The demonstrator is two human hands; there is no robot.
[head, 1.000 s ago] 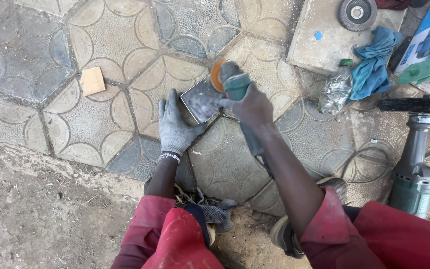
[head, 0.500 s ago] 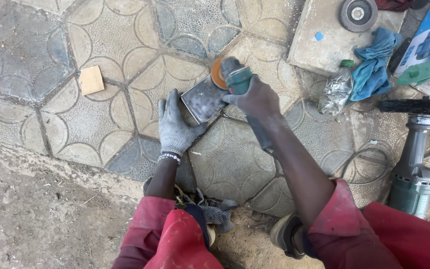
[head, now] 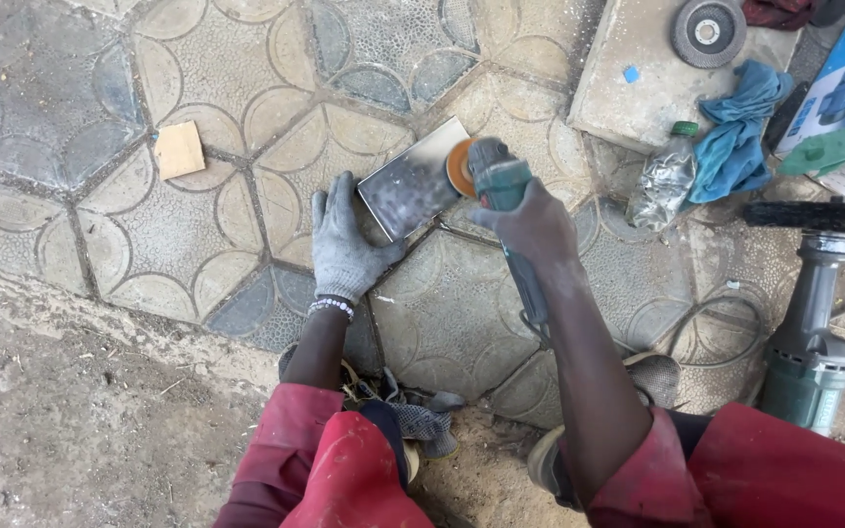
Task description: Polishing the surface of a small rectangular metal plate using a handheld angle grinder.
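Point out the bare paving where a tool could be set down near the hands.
Free: patterned tiles left of the gloved left hand, around the small tan wooden block, and above the grey metal plate. Crowded: right side, with crushed plastic bottle, blue rag, second grey-green grinder.

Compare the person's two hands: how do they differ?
The left hand wears a grey glove; the right hand is bare. The left lies flat, touching the metal plate; the right grips a grinder, its orange disc at the plate's edge. Both reach from red sleeves.
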